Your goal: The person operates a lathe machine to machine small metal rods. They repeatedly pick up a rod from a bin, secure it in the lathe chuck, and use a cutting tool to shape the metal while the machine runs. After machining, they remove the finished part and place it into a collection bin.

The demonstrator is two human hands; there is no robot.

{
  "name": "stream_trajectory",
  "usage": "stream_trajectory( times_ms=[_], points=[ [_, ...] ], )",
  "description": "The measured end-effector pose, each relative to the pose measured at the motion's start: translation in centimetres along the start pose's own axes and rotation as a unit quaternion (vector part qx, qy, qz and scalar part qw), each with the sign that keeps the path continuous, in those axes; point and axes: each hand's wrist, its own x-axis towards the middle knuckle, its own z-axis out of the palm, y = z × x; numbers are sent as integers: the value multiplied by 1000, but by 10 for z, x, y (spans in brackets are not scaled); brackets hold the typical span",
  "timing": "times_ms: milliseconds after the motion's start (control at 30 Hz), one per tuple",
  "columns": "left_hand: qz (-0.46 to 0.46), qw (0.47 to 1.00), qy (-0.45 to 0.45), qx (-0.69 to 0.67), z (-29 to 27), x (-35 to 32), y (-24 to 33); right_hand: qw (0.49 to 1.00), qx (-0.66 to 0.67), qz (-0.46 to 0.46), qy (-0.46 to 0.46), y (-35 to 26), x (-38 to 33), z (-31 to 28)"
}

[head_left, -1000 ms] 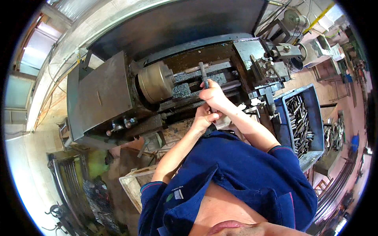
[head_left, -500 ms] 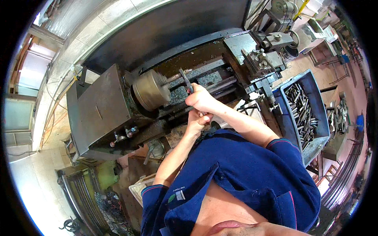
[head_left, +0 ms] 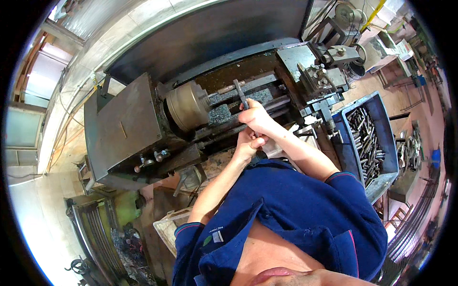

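My right hand (head_left: 255, 117) is closed around the middle of a long flat bar that looks like a file (head_left: 240, 92). Closer to my body, my left hand (head_left: 250, 144) grips its near end, mostly hidden by the fingers. The far end of the file lies across a thin metal rod (head_left: 225, 90), near that rod's right end; whether they touch I cannot tell. The rod sticks out to the right from the round brass-coloured chuck (head_left: 188, 106) of a lathe.
The lathe's headstock (head_left: 125, 121) with levers (head_left: 159, 156) stands left, the tool post (head_left: 316, 78) right. Metal chips (head_left: 220, 114) cover the bed below the rod. A blue crate (head_left: 389, 138) of metal pieces (head_left: 365, 143) sits at my right. A dark splash guard (head_left: 210, 43) rises behind.
Both hands and the file have moved right along the rod, away from the chuck. The chuck's front looked blurred before and is sharper now. The whole view has shifted slightly.
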Motion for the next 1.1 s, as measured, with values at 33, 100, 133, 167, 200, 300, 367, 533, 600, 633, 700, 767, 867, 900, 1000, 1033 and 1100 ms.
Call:
stream_trajectory(
  times_ms=[33,100,133,167,200,300,367,533,600,633,700,767,867,900,1000,1033,1100],
  points=[
    [5,1000,1,-5,0,1,-1,1000,-4,-11,16,2,1,1],
    [10,1000,6,-7,-4,-2,-3,999,-31,-27,25,2,0,5],
    [10,1000,12,-3,-9,-6,-1,998,-52,-33,15,-4,-3,10],
    [9,1000,1,23,-11,-6,3,998,-60,-20,-4,-1,1,12],
    [8,999,1,32,-8,-4,3,998,-64,-25,-4,-1,2,8],
    [27,999,12,22,4,0,-2,998,-57,-22,-8,-5,-2,-3],
    [25,999,1,26,6,4,-4,1000,-28,-9,1,-3,-2,-9],
    [22,1000,17,3,-5,-6,0,996,-69,-53,5,0,1,10],
    [19,999,25,21,-7,-9,6,997,-71,-20,-16,-6,3,15],
    [16,999,30,40,-6,-11,6,998,-59,-7,-26,-14,-3,13],
    [19,999,29,36,-1,-10,8,998,-40,-8,-45,-12,-1,9],
    [0,999,23,50,8,-8,14,999,-15,-25,-22,-5,-1,4],
    [9,998,-14,58,11,0,7,999,27,-39,-24,-1,-4,-12],
    [29,998,4,63,12,-2,5,999,14,-29,-37,-1,-3,-13],
    [28,998,27,40,1,-8,-1,997,-61,-33,-13,-9,-8,3],
    [28,999,31,33,-2,-10,0,998,-52,-30,-27,-10,-8,7],
    [12,998,26,53,-3,-8,4,999,-23,-22,-31,-6,-7,5]
  ],
)
